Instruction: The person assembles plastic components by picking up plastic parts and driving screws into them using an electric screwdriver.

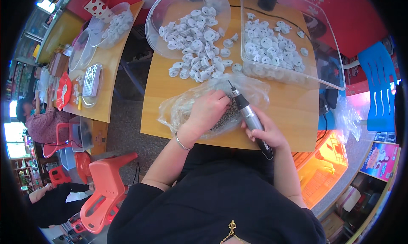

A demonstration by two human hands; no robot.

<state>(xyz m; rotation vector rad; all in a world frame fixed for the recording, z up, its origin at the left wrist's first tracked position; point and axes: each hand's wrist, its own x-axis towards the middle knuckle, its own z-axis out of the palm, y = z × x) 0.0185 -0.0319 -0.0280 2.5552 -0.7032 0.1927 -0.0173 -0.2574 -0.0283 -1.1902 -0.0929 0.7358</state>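
My right hand [267, 127] is wrapped round a silver and black electric screwdriver [253, 119], its bit tilted up and away from me. My left hand [208, 111] reaches into a clear plastic bag [170, 110], its fingers bent and pinched together. Inside lie small metal pieces [228, 117] that look like screws. Whatever the fingertips pinch is hidden. Beyond the bag, many small white round plastic parts [199, 59] are heaped on the table. Some spill from a clear round tub [154, 35] lying at the back.
A clear rectangular bin [293, 75] of white parts stands at the back right of the wooden table [280, 137]. An orange crate [318, 180] is at my right. On the left are a second table [100, 105], a red plastic chair [102, 193] and other people.
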